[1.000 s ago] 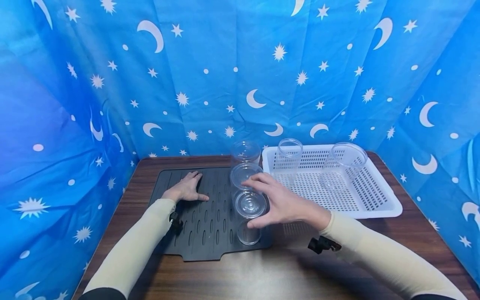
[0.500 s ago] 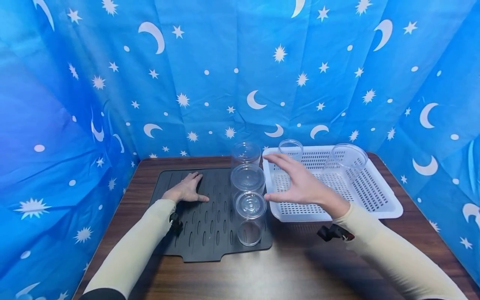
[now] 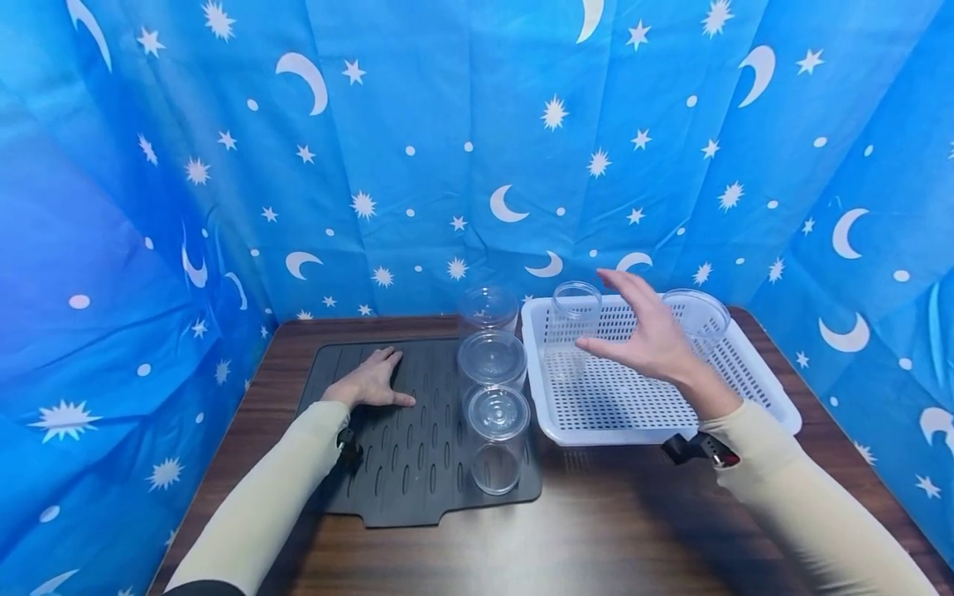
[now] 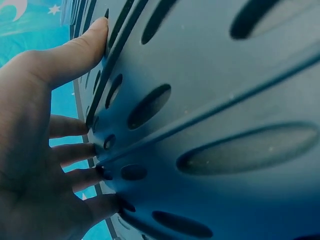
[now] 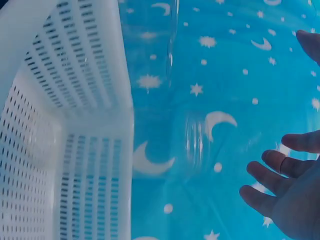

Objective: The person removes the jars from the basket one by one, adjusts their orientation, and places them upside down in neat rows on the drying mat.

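Observation:
My left hand [image 3: 370, 381] rests with fingers spread on a dark grey slotted draining mat [image 3: 387, 447]. In the left wrist view its fingertips touch the slotted surface. My right hand [image 3: 656, 335] is raised over a white perforated basket [image 3: 551, 426], fingers and thumb spread, nothing between them. Two clear plastic jars stand in that basket: a narrow one [image 3: 577, 323] just left of the hand, and a wider one [image 3: 696, 313] partly hidden behind it. Several more clear jars line the mat's right side, with the nearest jar [image 3: 495, 470] close to the front edge.
The mat and basket lie side by side on a dark wooden table [image 3: 537, 546]. A blue curtain [image 3: 417, 174] with white moons and stars encloses the back and both sides. In the right wrist view, the basket wall [image 5: 92, 185] fills the left side.
My right hand has moved right and away from the jars on the mat, over the basket. The left hand has stayed in place on the mat.

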Available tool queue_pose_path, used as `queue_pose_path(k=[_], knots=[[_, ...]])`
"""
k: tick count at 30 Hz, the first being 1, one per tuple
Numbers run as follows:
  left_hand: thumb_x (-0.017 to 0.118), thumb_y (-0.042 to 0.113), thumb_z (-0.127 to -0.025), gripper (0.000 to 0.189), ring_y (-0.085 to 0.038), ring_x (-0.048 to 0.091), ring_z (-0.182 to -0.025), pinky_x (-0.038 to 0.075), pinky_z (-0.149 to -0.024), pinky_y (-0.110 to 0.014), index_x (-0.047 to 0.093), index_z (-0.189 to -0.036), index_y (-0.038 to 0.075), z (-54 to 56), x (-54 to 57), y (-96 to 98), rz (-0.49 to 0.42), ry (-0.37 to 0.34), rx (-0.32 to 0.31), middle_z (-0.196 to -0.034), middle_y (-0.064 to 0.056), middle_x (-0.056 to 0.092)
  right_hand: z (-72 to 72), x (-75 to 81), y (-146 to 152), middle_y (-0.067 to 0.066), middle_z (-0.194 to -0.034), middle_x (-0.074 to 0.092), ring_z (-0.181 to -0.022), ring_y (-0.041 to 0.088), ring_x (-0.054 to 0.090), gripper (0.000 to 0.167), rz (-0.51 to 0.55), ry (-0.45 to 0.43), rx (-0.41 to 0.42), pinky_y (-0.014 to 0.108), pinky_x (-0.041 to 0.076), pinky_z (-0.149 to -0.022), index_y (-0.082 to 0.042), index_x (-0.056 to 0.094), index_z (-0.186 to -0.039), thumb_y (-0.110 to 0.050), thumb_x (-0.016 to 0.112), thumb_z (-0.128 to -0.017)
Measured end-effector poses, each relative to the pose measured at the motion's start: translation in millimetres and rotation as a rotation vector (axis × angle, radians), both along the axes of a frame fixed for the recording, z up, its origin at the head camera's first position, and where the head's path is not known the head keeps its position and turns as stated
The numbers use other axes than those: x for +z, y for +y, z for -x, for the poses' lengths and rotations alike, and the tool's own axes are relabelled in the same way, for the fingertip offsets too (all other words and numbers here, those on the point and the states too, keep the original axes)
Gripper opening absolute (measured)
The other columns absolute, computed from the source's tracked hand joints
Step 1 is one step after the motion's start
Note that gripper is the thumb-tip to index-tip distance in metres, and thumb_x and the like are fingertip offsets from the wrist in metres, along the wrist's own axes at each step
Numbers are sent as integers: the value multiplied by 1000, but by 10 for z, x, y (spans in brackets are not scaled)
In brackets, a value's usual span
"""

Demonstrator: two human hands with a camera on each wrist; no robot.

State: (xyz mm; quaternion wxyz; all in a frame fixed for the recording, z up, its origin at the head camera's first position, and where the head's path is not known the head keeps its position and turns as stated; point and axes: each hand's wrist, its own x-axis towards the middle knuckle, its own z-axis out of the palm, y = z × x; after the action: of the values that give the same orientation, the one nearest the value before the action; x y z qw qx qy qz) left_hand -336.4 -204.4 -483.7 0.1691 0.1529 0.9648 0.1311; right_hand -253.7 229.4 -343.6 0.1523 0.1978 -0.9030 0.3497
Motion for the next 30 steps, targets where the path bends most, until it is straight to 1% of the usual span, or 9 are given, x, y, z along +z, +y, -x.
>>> queue_pose_path(k=[2,4,8,11,16,22,30], knots=[[73,58,-79,107,-42,13,-148,24,-115,-59,22,-154,2,-3,-5,1,0,2,-3,-161,-22,14,23,-11,73,15,-150,40,-137,38,37,92,-1,-3,-40,67,30,-105,-17,37,-151,-37,83,-74],[73,59,-79,107,-42,13,-148,24,-115,-59,22,-155,3,-5,-7,4,2,1,-3,-161,-21,14,44,-29,141,15,-150,40,-137,38,38,92,8,-2,-70,66,31,-105,-15,37,-150,-36,84,-74],[73,59,-78,107,-42,14,-148,24,-114,-60,23,-154,2,-2,2,11,5,4,-2,-161,-22,15,70,-50,252,19,-148,42,-135,40,39,93,15,-8,-109,62,35,-104,-11,36,-150,-36,84,-74],[73,58,-79,107,-43,13,-148,24,-114,-60,23,-154,2,-5,6,13,7,-1,1,-161,-22,15,91,-72,326,21,-149,40,-135,42,38,95,15,-34,-131,63,35,-104,-11,33,-152,-38,83,-75],[73,58,-79,107,-42,13,-148,24,-114,-59,22,-154,2,-11,11,8,10,-11,12,-161,-22,14,130,-118,469,23,-150,38,-137,44,35,97,11,-76,-193,66,33,-103,-11,30,-153,-40,81,-77],[74,58,-78,108,-42,13,-148,24,-115,-59,22,-154,3,-9,1,4,8,-6,21,-161,-21,15,199,-171,652,25,-153,32,-140,47,28,99,-31,-126,-276,71,26,-105,-10,25,-155,-47,77,-79],[73,59,-78,108,-42,13,-148,23,-115,-59,22,-154,3,4,-11,-6,0,-5,14,-161,-21,14,218,-263,894,26,-158,21,-142,51,21,101,-37,-195,-367,74,21,-104,-11,18,-157,-55,70,-82]])
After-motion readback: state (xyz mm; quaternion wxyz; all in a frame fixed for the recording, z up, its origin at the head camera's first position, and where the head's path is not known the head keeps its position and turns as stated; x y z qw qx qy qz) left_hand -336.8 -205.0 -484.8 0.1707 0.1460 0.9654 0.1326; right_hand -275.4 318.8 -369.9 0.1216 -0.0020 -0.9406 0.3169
